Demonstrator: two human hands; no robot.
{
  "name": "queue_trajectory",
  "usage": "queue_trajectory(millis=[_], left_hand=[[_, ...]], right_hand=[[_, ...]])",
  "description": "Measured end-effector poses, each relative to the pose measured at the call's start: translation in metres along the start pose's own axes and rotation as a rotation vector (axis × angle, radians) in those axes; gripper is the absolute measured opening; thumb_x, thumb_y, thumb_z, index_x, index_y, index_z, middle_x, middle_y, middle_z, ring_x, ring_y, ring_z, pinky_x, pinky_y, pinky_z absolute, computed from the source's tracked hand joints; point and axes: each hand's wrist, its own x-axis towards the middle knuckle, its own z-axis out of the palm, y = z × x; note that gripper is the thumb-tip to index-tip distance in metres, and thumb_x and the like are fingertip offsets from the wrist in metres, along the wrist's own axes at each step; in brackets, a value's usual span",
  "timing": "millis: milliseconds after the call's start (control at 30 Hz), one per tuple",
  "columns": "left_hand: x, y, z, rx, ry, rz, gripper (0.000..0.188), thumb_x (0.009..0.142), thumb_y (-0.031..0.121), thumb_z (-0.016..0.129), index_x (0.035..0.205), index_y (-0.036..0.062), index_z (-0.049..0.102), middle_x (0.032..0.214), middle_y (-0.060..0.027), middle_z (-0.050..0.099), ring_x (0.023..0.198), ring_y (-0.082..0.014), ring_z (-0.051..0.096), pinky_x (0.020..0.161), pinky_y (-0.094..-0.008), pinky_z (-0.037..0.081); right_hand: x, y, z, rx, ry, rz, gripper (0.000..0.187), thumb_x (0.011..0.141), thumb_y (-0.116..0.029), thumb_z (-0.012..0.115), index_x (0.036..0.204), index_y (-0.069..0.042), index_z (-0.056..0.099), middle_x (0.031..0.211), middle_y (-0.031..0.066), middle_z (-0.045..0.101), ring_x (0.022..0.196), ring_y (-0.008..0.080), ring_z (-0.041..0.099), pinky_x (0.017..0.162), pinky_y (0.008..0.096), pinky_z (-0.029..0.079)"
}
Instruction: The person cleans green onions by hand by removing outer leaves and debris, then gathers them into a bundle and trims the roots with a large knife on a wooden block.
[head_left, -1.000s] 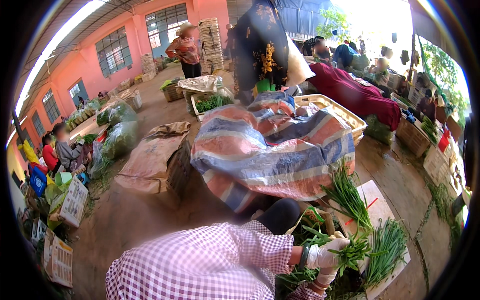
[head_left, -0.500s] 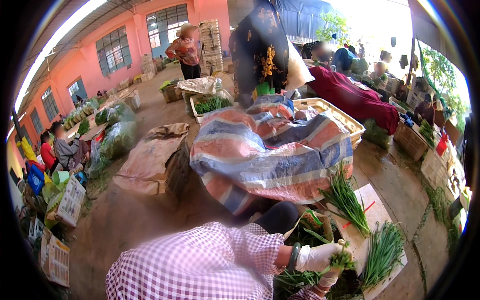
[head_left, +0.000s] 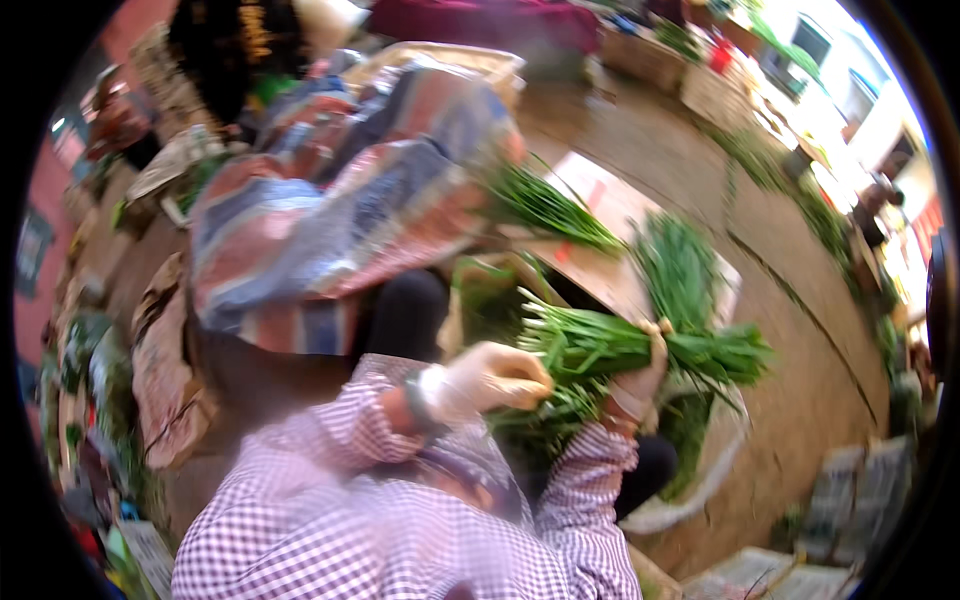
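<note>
1. The right hand (head_left: 640,375) is clenched around a bundle of green chives (head_left: 620,345), held in the air.
2. The gloved left hand (head_left: 495,380) touches the bundle's pale root ends; its grip is blurred.
3. Loose chives (head_left: 675,265) lie unbundled on the cardboard (head_left: 600,200), at its near edge, so much seems left.

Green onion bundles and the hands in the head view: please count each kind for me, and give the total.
Bundles of green onions: 3 (one held, one on the cardboard at left, one on the cardboard at right)
Gloved hands: 2 (left hand, right hand)
Striped tarp: 1
Total: 6
</note>
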Motion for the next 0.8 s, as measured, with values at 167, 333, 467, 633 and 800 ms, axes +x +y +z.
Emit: queue_trajectory(millis=[167,333,467,633,800], left_hand=[[0.002,-0.020,-0.007,0.039,0.106,-0.120,0.020,0.094,0.018,0.063,0.099,-0.0020,0.065,0.078,-0.0001,0.062,0.063,-0.0060,0.053,0.057,-0.0191,0.042],[0.007,-0.030,-0.018,0.086,0.185,-0.040,0.021,0.098,0.016,0.053,0.100,-0.0012,0.065,0.067,0.0002,0.059,0.056,-0.0048,0.051,0.052,-0.0176,0.039],[0.017,-0.050,-0.030,0.251,0.365,0.127,0.015,0.092,0.007,0.059,0.105,0.0010,0.064,0.092,0.0014,0.062,0.080,-0.0052,0.051,0.074,-0.0200,0.044],[0.045,-0.084,-0.045,0.364,0.475,0.177,0.019,0.083,0.009,0.070,0.102,0.0044,0.068,0.113,-0.0033,0.055,0.105,-0.0155,0.054,0.090,-0.0282,0.044],[0.057,-0.100,-0.040,0.281,0.540,0.146,0.022,0.080,0.010,0.074,0.101,0.0045,0.066,0.112,-0.0026,0.054,0.106,-0.0165,0.054,0.094,-0.0318,0.044]], right_hand=[[-0.005,-0.016,-0.002,0.211,-0.105,-0.083,0.029,0.087,-0.004,0.061,0.114,-0.007,0.052,0.094,0.0050,0.061,0.098,0.0204,0.057,0.102,0.0367,0.041],[-0.004,-0.016,-0.013,0.236,-0.149,-0.096,0.028,0.088,-0.003,0.060,0.114,-0.006,0.053,0.095,0.0059,0.063,0.099,0.0203,0.057,0.103,0.0370,0.040],[-0.006,-0.009,-0.026,0.241,-0.087,-0.091,0.026,0.090,-0.006,0.058,0.116,-0.005,0.056,0.096,0.0051,0.063,0.099,0.0198,0.057,0.103,0.0368,0.041],[-0.008,-0.001,-0.018,0.308,-0.075,-0.029,0.027,0.090,-0.008,0.058,0.117,-0.005,0.058,0.095,0.0032,0.063,0.097,0.0182,0.058,0.103,0.0372,0.040],[-0.008,0.005,-0.020,0.334,-0.008,-0.012,0.027,0.090,-0.008,0.058,0.117,-0.005,0.059,0.094,0.0028,0.063,0.095,0.0181,0.059,0.103,0.0376,0.041]])
